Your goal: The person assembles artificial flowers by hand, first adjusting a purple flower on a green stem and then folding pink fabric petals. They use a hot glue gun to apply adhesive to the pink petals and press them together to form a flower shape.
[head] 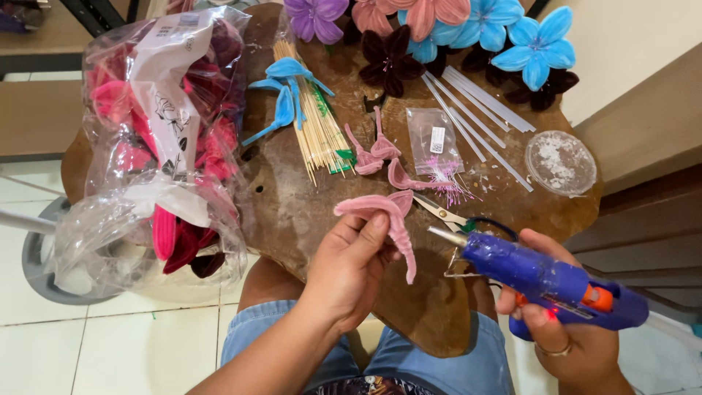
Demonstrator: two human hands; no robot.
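Observation:
My left hand (349, 263) pinches a pink fuzzy petal piece (386, 212) with a long tail hanging down, held above the brown wooden table (292, 212). My right hand (567, 322) grips a blue glue gun (545, 281) with an orange trigger; its metal nozzle points left, close to the petal's tail but apart from it. More pink petals (373, 153) lie on the table just beyond.
A bundle of bamboo skewers (318, 124), blue petals (285, 91), scissors (442, 212), clear glue sticks (475, 117), a small plastic packet (433, 139), a round clear lid (561, 162), finished fabric flowers (431, 29) and a plastic bag of pink and red material (157, 139).

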